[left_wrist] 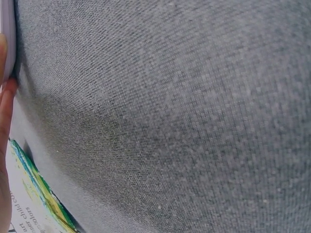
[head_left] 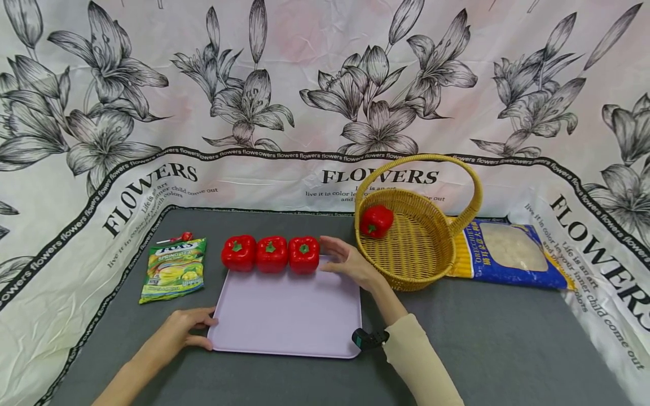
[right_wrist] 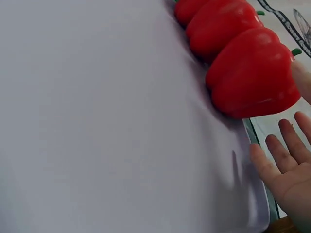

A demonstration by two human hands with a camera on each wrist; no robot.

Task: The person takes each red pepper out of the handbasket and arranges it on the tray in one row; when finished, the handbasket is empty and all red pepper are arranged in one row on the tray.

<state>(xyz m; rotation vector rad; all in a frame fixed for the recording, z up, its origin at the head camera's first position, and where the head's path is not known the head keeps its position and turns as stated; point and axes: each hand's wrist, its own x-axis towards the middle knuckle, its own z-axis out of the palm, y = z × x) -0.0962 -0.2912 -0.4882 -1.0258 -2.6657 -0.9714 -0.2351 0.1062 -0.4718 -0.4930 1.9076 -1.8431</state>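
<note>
Three red bell peppers (head_left: 272, 254) stand in a row along the far edge of a pale lilac tray (head_left: 284, 316), stems showing. A fourth bell pepper (head_left: 376, 221) lies in a yellow woven basket (head_left: 406, 270). My right hand (head_left: 350, 262) hovers over the tray's far right corner, just beside the rightmost bell pepper (right_wrist: 255, 73); its fingers are spread and hold nothing. At the tray's near left side, my left hand (head_left: 180, 330) touches the rim with its fingertips and thumb. In the left wrist view only part of that hand and the tray edge show.
A green and yellow candy bag (head_left: 174, 270) lies left of the tray, with a small red item (head_left: 187, 236) behind it. A blue and yellow pasta bag (head_left: 508, 254) lies right of the basket. Flower-printed cloth (head_left: 274, 113) hangs behind the grey table (head_left: 487, 338).
</note>
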